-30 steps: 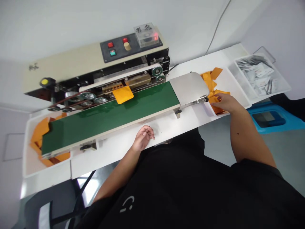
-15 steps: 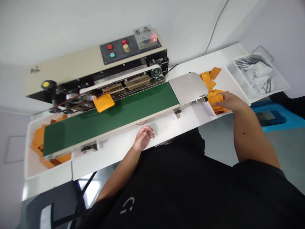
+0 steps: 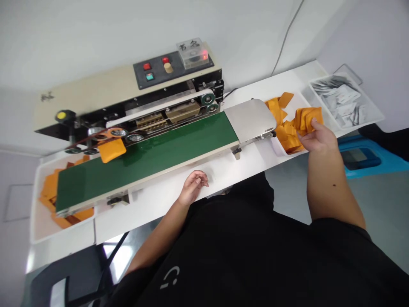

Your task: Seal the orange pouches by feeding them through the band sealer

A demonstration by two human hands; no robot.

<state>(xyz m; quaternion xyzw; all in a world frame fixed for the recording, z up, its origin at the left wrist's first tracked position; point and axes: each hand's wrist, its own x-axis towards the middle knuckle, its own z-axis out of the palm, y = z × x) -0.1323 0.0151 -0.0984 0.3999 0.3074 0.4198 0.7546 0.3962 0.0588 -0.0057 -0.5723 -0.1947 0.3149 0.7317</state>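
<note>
My right hand (image 3: 319,135) grips a bunch of orange sachets (image 3: 307,118), lifted over the right-hand white bin. Loose sachets (image 3: 287,134) of the same kind lie in that bin, below and left of the hand. My left hand (image 3: 194,187) rests at the table's front edge, its fingers loosely curled and apart with nothing in them. In front of it runs the green conveyor belt (image 3: 159,155) of a band sealing machine (image 3: 96,91). One orange sachet (image 3: 112,150) hangs at the machine's left rollers, its upper edge hidden in the bands.
A white bin (image 3: 36,213) with orange sachets stands under the belt's left end. At the far right a clear tray (image 3: 367,115) holds silvery packets. A metal plate (image 3: 251,119) extends the belt on the right. A blue stool (image 3: 364,158) stands beyond the table.
My right hand has risen out of the right bin with a bunch of orange sachets. The sachet in the machine has moved left along the belt. My left hand has hardly moved.
</note>
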